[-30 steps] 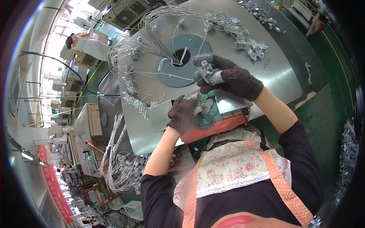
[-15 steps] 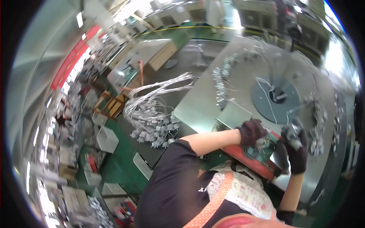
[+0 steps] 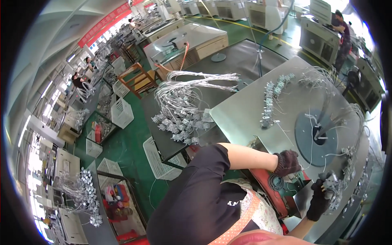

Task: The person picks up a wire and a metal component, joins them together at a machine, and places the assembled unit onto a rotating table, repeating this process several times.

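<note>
My left hand (image 3: 287, 162), in a dark knitted glove, is curled closed above a red-sided tray (image 3: 267, 185). What its fingers hold, if anything, is hidden. Further right, my right hand (image 3: 319, 201), gloved alike, is closed around a grey plug-like part (image 3: 330, 183) with metal-looking pins. That part sits against a row of similar grey parts on white cords (image 3: 347, 157) along the table's right side. Ahead of my hands lies a round dark turntable (image 3: 304, 136) with white wires over it. A coil of thin dark wire (image 3: 276, 183) rests in the tray.
The metal worktable (image 3: 245, 100) carries another row of corded parts (image 3: 268, 100) at its far left. A dark side table (image 3: 157, 136) holds a big bundle of corded grey parts (image 3: 183, 118). White plastic baskets (image 3: 122, 113) stand on the green floor. Other people work far off.
My right hand has moved right and down, bringing the grey part to the row at the table's right side. My left hand stays closed over the tray. The whole view has shifted.
</note>
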A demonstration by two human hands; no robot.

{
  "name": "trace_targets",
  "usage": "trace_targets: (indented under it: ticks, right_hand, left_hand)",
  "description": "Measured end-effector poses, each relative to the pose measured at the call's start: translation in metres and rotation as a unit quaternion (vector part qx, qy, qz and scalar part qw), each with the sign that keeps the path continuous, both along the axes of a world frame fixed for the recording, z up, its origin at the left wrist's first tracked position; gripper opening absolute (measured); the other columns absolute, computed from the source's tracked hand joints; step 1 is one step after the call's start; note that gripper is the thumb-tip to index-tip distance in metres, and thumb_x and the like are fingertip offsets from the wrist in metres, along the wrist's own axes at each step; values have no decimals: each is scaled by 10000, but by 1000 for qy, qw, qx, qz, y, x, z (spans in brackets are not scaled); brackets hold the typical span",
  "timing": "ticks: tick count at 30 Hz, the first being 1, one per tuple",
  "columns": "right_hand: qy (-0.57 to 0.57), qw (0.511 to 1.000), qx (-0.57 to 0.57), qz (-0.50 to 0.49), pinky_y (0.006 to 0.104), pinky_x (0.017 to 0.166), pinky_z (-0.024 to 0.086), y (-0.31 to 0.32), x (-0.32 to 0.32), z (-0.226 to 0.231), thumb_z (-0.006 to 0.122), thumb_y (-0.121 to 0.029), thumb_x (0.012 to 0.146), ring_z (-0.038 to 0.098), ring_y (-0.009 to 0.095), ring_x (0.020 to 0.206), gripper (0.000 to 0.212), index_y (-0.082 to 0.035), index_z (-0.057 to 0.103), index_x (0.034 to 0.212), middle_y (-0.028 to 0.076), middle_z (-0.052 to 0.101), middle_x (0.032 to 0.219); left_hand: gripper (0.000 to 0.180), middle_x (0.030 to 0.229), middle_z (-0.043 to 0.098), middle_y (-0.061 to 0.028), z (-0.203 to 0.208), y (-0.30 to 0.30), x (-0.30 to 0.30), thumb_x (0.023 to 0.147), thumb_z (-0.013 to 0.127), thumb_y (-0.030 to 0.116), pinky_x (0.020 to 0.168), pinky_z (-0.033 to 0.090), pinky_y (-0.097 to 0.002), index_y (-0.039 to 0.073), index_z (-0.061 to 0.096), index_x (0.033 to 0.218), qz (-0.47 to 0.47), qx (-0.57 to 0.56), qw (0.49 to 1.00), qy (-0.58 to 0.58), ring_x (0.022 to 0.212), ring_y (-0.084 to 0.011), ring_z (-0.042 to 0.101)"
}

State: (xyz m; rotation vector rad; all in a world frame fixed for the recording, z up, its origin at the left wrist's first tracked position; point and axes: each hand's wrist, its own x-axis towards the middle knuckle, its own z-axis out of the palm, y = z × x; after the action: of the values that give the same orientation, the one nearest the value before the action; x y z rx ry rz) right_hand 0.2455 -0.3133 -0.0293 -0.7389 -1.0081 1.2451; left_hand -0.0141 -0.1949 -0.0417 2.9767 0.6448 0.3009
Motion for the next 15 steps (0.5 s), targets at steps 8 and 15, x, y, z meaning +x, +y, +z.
trace_targets:
  ticks: [8,15]
  right_hand:
    - [-173,983,-67,-7,289,832,516,5,-50,-13,631,-140,971,617,157,1000,541,-40,458,1474,75,632,1242]
    - [26,993,-110,-39,347,829,535,2,-69,22,711,-231,891,633,187,955,529,-63,533,1360,84,636,1206]
  left_hand:
    - [205,854,667,-205,-16,-1,-6,821,659,237,819,568,-482,37,700,840,67,-119,987,-86,903,-405,660]
    - [272,875,707,-199,-22,7,-2,703,694,222,802,553,-509,72,704,930,40,-136,984,-107,857,-410,683]
